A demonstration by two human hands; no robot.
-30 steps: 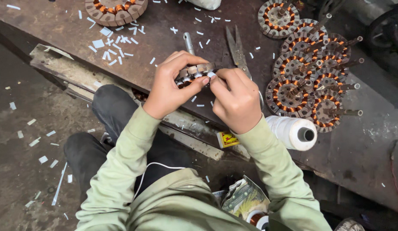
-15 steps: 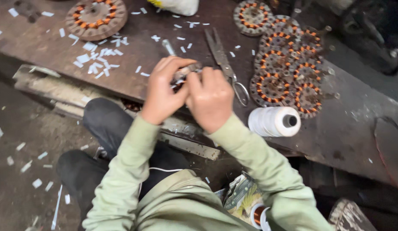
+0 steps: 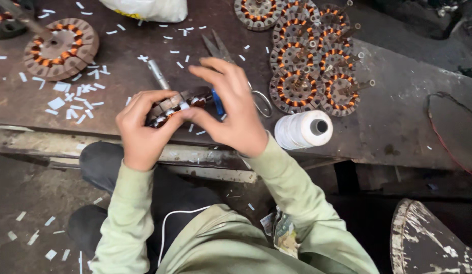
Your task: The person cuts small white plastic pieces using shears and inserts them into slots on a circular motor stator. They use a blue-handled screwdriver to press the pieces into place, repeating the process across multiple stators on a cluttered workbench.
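My left hand grips a round wound stator with copper coils, holding it on edge over the near edge of the dark workbench. My right hand is on the stator's right side, thumb and forefinger pinching a small white paper strip at its top, the other fingers spread. Both sleeves are pale green. Just behind the hands lie a metal rod tool and a pair of scissors.
A spool of white thread lies right of my right hand. Several wound stators are stacked at back right, another stator at back left. White paper strips litter the bench. A white bag sits at the back.
The view has shifted down and closer. My right hand's fingers have opened out, and it now pinches at the top of the stator rather than wrapping around it.
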